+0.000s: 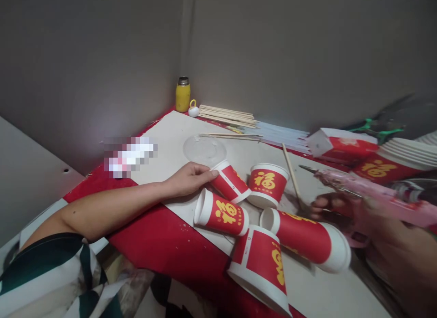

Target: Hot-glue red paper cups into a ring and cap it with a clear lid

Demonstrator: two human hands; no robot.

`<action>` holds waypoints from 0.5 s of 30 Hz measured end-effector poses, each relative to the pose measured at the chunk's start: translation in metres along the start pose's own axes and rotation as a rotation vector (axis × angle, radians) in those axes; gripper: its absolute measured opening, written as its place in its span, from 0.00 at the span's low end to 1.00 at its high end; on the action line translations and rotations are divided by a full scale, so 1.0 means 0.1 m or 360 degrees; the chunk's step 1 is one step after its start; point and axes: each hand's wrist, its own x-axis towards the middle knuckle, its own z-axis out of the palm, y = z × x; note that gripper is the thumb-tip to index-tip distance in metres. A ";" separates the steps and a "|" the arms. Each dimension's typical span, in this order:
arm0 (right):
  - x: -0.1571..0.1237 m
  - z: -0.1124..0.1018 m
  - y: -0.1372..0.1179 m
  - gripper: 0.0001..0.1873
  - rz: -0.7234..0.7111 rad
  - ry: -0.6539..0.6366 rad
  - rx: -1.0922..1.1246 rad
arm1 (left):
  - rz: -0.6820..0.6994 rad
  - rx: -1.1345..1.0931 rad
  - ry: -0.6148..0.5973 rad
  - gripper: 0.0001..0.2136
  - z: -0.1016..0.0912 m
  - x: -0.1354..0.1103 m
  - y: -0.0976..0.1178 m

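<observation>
My left hand pinches the rim of a red and white paper cup that leans on its side. In my right hand is a pink hot glue gun, its metal nozzle pointing left over the board. Around the held cup are other paper cups with yellow characters: an upright one to its right, a tilted one below it, one nearest me, and a long lying one beside my right hand. The cups are close together, some touching; whether they are joined I cannot tell.
A clear plastic lid, wooden sticks and a lone stick lie on the pale board. Behind are a yellow bottle, a red and white carton and stacked paper cups. Grey walls enclose the corner.
</observation>
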 end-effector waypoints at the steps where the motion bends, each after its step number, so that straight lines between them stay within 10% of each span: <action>1: 0.01 0.01 0.02 0.20 0.0096 0.0017 0.0211 | -0.0009 0.0014 0.0003 0.18 0.00 -0.01 0.00; 6: -0.07 0.07 0.00 0.20 0.0059 -0.0048 0.0476 | -0.0057 0.0131 0.0074 0.20 0.01 -0.02 0.06; 15: -0.17 -0.13 -0.14 0.24 -0.0387 -0.0079 -0.0088 | -0.0104 0.0252 0.0045 0.18 0.02 -0.02 0.13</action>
